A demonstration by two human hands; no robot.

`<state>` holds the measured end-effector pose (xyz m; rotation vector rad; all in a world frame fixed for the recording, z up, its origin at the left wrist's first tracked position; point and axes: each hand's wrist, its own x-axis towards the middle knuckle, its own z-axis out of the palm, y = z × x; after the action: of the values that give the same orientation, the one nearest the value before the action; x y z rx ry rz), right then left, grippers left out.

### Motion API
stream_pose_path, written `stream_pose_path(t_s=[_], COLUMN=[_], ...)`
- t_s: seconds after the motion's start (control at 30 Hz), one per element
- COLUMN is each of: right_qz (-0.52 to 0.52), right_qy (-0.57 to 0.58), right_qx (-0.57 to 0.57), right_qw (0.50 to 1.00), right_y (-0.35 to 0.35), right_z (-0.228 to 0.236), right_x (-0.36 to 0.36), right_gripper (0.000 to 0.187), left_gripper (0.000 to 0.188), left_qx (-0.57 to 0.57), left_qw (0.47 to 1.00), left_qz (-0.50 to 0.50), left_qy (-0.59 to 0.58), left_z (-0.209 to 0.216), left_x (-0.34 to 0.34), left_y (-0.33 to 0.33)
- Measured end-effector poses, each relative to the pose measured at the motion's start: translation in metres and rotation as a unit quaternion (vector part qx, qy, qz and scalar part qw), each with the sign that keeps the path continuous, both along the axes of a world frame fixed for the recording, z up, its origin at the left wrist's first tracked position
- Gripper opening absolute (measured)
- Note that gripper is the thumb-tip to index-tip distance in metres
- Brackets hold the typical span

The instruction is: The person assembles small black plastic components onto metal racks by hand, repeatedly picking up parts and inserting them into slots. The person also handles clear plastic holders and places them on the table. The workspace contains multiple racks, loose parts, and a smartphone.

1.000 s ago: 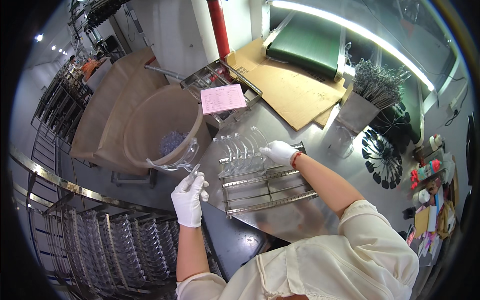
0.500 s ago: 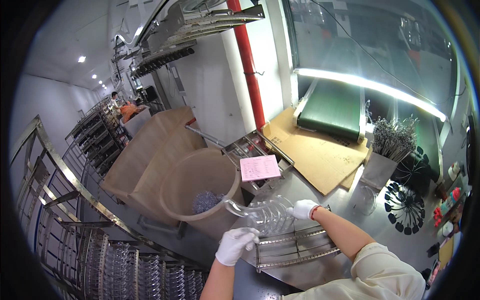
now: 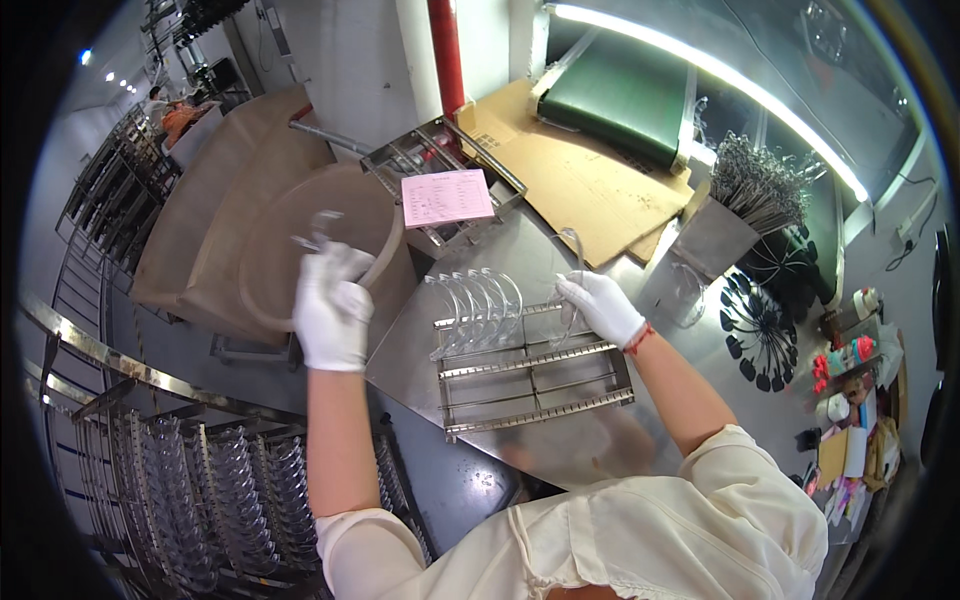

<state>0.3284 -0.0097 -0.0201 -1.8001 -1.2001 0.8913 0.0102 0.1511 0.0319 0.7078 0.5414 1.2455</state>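
My left hand [image 3: 335, 312], white-gloved, is closed over the near side of the round brown bin [image 3: 385, 262]. A small clear plastic piece [image 3: 320, 228], blurred, sticks out past its fingertips. My right hand [image 3: 600, 305], gloved too, pinches a clear curved plastic piece [image 3: 571, 243] at the right part of a metal rack [image 3: 540, 372]. Several similar clear curved pieces [image 3: 478, 308] stand in a row on the rack's far left side. The rack lies on a steel table [image 3: 540, 445], its near half without pieces.
A pink paper sheet [image 3: 447, 197] lies on a metal frame [image 3: 505, 180] beyond the rack. Cardboard [image 3: 570, 175], a green conveyor [image 3: 620, 95] and a box of thin metal stems [image 3: 712, 235] are at the far right. Loaded racks [image 3: 235, 500] stand lower left.
My left hand has moved from the rack's left end to over the bin. My right hand now has one curved piece apart from the row. The view has shifted downward.
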Motion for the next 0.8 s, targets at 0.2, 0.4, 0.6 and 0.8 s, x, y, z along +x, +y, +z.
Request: stream_pose_path(t_s=[0.2, 0.4, 0.6, 0.8], right_qz=[0.101, 0.178, 0.193, -0.015], right_qy=[-0.189, -0.187, -0.295, -0.481], right_qx=[-0.139, -0.213, -0.232, -0.003], right_qw=[0.967, 0.942, 0.906, 0.877], right_y=[0.041, 0.072, 0.073, 0.093], right_z=[-0.044, -0.034, -0.036, 0.1], right_x=[0.016, 0.013, 0.009, -0.013], right_gripper=[0.048, 0.041, 0.05, 0.048], left_gripper=[0.042, 0.035, 0.029, 0.035], left_qx=[-0.033, -0.132, -0.14, 0.025], left_qw=[0.995, 0.986, 0.965, 0.959], left_qz=[0.086, 0.059, 0.108, 0.128], left_qy=[0.031, 0.087, 0.194, 0.252], left_z=[-0.05, -0.139, -0.208, -0.215], left_x=[-0.017, -0.012, -0.009, 0.012], left_y=[0.026, 0.014, -0.005, -0.029])
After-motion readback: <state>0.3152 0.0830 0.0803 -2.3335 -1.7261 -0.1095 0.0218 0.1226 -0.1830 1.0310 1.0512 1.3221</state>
